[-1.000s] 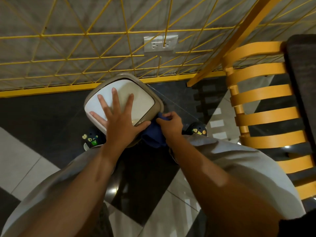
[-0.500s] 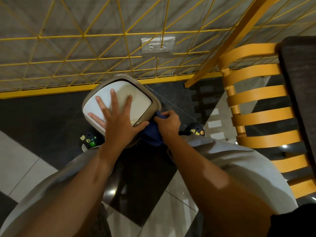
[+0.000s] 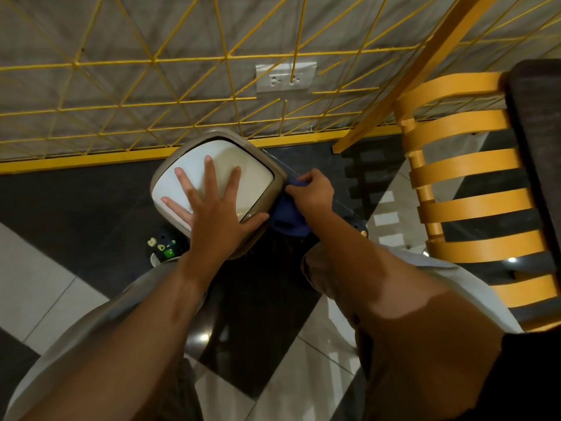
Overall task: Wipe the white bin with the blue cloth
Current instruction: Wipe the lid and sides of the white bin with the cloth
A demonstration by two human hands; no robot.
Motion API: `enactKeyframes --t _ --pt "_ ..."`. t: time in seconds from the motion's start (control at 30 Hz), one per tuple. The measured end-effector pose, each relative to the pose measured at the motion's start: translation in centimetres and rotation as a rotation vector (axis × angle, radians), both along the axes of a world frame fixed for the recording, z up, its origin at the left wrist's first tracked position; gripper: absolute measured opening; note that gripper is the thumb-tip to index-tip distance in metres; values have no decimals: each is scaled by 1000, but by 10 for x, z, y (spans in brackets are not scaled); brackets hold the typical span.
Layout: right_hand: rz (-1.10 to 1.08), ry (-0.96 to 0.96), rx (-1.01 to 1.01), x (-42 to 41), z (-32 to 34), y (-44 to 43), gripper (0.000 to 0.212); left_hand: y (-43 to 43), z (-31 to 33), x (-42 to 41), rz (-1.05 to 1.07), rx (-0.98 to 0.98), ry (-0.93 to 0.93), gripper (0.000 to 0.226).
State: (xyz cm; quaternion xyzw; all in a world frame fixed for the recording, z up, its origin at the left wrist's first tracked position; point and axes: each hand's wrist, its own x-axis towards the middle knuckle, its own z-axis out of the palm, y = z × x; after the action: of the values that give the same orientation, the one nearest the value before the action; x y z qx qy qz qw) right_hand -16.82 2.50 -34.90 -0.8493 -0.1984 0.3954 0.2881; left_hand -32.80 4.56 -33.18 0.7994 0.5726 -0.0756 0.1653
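Note:
The white bin (image 3: 255,174) stands on the dark floor between my knees, seen from above, with a white lid inside a beige rim. My left hand (image 3: 212,208) lies flat on the lid with fingers spread, the thumb over the near right rim. Against the bin's right side, my right hand (image 3: 312,192) grips the bunched blue cloth (image 3: 287,217). Most of the cloth hangs below that hand, beside the rim. The bin's body is hidden under the lid.
A yellow wire grid (image 3: 182,86) covers the wall behind the bin, with a white socket plate (image 3: 285,77). A yellow slatted chair (image 3: 473,189) stands to the right. My shoes (image 3: 165,247) flank the bin on the black-and-white tiled floor.
My right hand with the cloth has slid a little farther up along the bin's right rim. The left hand stays flat on the lid.

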Motion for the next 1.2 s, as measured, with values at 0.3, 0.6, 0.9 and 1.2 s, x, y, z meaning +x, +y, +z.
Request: enactKeyframes --t 0.3,0.6,0.9,1.2 --pt "1 -23 -2 -34 -12 -20 22 0 -2 4 23 10 3 93" --pt "55 37 -4 -44 -12 -39 24 0 -1 5 46 -9 21 111" --pt "281 -114 -14 -7 -4 -6 24 17 -7 -35 -509 253 105 82" --pt "394 -303 32 -24 -13 -22 26 25 -10 -33 -560 189 45 78"
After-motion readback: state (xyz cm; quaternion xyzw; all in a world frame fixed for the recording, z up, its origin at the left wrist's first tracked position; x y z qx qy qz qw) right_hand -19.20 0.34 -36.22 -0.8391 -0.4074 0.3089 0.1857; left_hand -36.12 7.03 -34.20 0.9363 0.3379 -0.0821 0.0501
